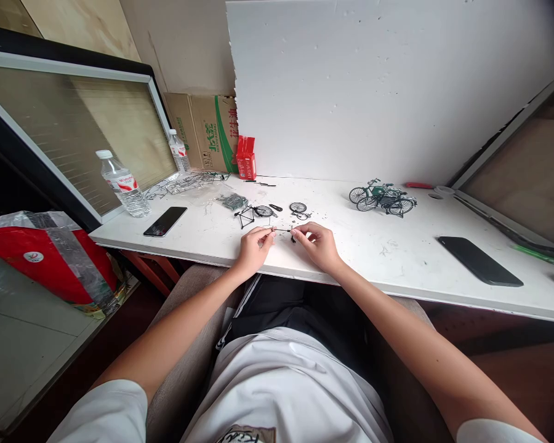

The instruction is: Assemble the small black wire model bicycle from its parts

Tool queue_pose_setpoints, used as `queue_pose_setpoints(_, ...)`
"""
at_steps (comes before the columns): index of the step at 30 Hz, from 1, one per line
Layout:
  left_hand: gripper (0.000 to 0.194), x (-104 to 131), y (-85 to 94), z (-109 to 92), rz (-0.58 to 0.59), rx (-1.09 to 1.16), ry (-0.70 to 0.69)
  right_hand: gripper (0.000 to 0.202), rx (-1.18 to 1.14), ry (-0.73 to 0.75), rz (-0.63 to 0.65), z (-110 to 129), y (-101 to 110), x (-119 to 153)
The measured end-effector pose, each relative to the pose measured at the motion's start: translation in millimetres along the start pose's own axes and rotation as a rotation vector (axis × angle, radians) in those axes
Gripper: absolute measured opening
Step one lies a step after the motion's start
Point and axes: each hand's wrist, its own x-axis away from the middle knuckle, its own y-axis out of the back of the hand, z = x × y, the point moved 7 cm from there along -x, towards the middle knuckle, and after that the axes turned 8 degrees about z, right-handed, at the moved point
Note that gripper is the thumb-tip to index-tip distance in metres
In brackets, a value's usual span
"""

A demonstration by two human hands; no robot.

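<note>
Near the front edge of the white table, my left hand [255, 249] and my right hand [317, 245] face each other, each pinching one end of a thin dark rod [282, 230]. A small black piece hangs by my right fingertips. Just beyond my hands lie a black model bicycle frame [245, 216], a spoked wheel [263, 211] beside it, and another small wheel [298, 207]. Further right, small assembled model bicycles [381, 198] stand close together.
Two water bottles [128, 187], a phone [165, 221] and loose plastic part frames [191, 183] are at the left. A cardboard box [203, 132] and red box [246, 161] stand behind. A black phone-like slab [479, 261] lies at the right.
</note>
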Motion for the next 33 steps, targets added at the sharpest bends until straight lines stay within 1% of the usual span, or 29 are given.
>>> queue_pose_setpoints(10,0.028,0.6,-1.4,-2.2,0.010,0.012,-0.007,0.044,0.002,-0.002,0.016,-1.2,-0.8,-0.8)
queue_pose_setpoints(16,0.028,0.6,-2.1,-3.6,0.024,0.009,-0.007,0.049,0.002,-0.015,0.024,-1.4,-1.2,-0.6)
queue_pose_setpoints(21,0.027,0.6,-2.0,-3.6,0.020,0.015,-0.011,0.048,-0.005,-0.025,0.016,-2.3,-1.1,-0.5)
queue_pose_setpoints(28,0.028,0.7,-0.1,-5.9,0.012,-0.044,-0.020,0.048,0.003,-0.021,0.005,-0.8,-0.3,-0.3)
queue_pose_setpoints(33,0.027,0.5,-0.3,-6.2,0.010,-0.030,-0.016,0.048,0.006,-0.011,0.009,0.7,-0.6,-0.4)
